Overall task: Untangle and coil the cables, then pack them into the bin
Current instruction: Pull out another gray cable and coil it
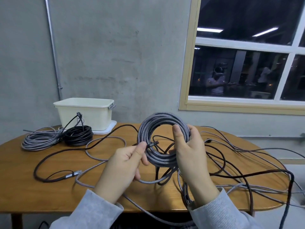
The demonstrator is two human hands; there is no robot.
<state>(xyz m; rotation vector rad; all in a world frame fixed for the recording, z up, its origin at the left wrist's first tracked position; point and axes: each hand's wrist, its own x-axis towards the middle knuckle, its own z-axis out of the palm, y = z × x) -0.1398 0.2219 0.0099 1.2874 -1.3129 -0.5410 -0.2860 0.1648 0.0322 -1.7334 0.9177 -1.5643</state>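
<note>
The wooden table (pixel 33 187) spreads beneath both hands, with loose dark and grey cables (pixel 239 171) sprawled under and to the right of the fingers, and far beyond the left fingertips a cream bin (pixel 85 116) stands at the wall with a grey coil (pixel 39 141) and a black coil (pixel 78 135) lying in front of it. The right hand (pixel 189 151) holds a grey braided coil (pixel 162 138) upright above the table, thumb across the front of the loops and fingers curled behind. The left hand (pixel 125 164) pinches that cable's end just behind its plug (pixel 153 143) between thumb and forefinger, at the coil's lower left.
</note>
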